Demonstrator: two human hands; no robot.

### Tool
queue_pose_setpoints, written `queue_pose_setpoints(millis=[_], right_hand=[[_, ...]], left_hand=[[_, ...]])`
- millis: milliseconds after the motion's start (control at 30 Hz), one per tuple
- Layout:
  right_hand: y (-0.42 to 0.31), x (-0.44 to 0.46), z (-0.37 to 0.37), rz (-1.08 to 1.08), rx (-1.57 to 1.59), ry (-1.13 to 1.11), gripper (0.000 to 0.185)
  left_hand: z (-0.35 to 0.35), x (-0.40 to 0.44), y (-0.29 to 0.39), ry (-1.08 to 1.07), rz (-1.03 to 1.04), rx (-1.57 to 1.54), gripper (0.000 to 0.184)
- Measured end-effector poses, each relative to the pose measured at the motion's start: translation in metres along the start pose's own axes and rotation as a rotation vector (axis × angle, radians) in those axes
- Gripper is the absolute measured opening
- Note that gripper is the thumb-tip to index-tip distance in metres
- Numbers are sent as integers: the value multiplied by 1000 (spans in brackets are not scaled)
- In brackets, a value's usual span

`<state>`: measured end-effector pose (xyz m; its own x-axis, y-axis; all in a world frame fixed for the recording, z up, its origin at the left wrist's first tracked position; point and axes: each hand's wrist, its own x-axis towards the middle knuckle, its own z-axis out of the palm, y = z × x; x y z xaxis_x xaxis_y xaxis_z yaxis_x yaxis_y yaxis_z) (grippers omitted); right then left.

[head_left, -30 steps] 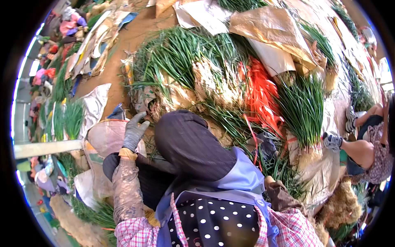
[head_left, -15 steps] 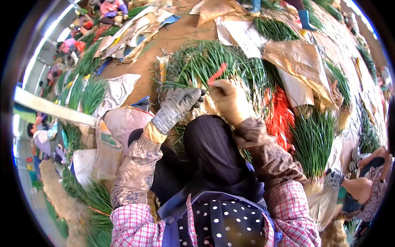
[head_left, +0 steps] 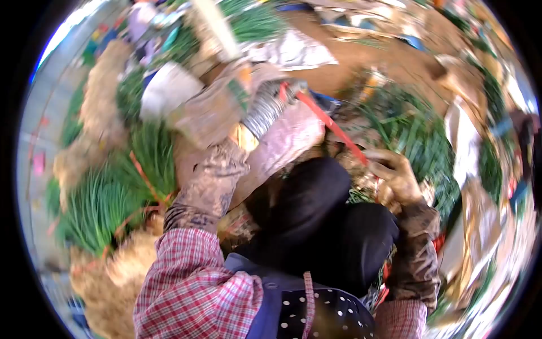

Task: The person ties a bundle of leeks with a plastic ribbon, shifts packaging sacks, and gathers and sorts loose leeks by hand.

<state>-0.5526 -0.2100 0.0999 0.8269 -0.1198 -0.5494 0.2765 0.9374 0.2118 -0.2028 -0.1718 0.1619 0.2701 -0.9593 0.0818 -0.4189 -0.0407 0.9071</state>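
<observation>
A red plastic strip (head_left: pixel 333 129) stretches slanting between my two hands. My left hand (head_left: pixel 275 107), in a grey glove, is closed on its upper end above the pinkish sack (head_left: pixel 296 135). Lower and to the right, my right hand (head_left: pixel 398 174) wears a tan glove and pinches the strip's other end between thumb and fingers. Just beyond my right hand lies a heap of green onions (head_left: pixel 409 127), with pale root ends near my knees. Motion blurs parts of the view.
Bundled green onions (head_left: pixel 93 206) tied with red strips lie at the left, beside pale roots (head_left: pixel 121 288). A white bar (head_left: pixel 217 28) slants down from the top. Sheets and sacking (head_left: pixel 471 226) cover the right side. Brown floor (head_left: pixel 350 70) shows behind.
My view has swung left, shifting the scene rightward. My hands have moved apart, and the red strip that stuck up from my right hand is now drawn out between both.
</observation>
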Motion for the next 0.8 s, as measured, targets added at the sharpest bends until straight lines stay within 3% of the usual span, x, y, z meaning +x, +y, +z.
queue_pose_setpoints(millis=[33, 100, 167, 233, 367, 500, 600, 667, 733, 767, 800], right_hand=[[-7, 10, 4, -22, -37, 47, 32], [14, -1, 63, -661, -1464, 17, 34], [-29, 26, 46, -539, -1440, -99, 37], [-29, 49, 81, -361, -1298, -108, 37], [-35, 129, 110, -460, -1370, 2, 36], [-13, 200, 123, -439, -1701, -76, 36], [7, 257, 111, -393, -2163, -218, 59], [30, 287, 111, -239, -2044, -126, 75], [53, 310, 115, 6, -1753, 32, 79], [53, 328, 115, 233, -1686, 95, 76], [59, 343, 111, 181, -1633, 104, 72]], left_hand=[[-33, 7, -36, 113, -26, -287, 26], [-90, 1, -76, 311, -278, -322, 23], [-142, -31, -141, 353, -311, -547, 23], [-186, -57, -184, 437, -429, -777, 23], [-209, -107, -218, 618, -464, -866, 23], [-212, -126, -242, 641, -391, -944, 28], [-200, -120, -222, 636, -354, -923, 29], [-178, -121, -205, 525, -303, -970, 30], [-157, -126, -192, 428, -290, -988, 32], [-149, -130, -188, 387, -308, -987, 34], [-139, -135, -193, 400, -344, -1008, 35]])
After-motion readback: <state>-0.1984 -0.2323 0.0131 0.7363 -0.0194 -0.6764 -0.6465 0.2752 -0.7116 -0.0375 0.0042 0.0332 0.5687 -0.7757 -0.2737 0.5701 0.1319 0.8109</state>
